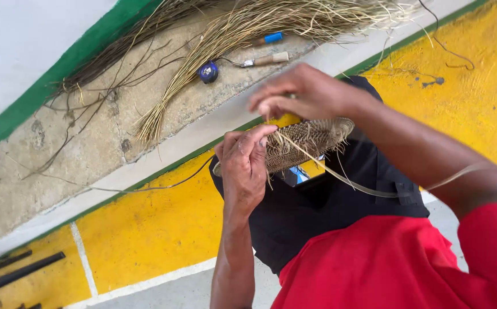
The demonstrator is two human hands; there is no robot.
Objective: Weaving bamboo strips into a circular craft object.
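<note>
**Weaving over a yellow floor**

The floor (pixel 145 229) is painted yellow with white lines and a green edge; beyond it runs a worn concrete ledge (pixel 88 137) below a white wall. Reeds (pixel 214 34), two tools (pixel 265 59) and a tape measure (pixel 208 72) lie on the ledge. The left hand (pixel 243 166) grips the left rim of a small woven disc (pixel 308 140). The right hand (pixel 300 91), just above the disc, pinches a strand (pixel 340 177) trailing right.
</note>
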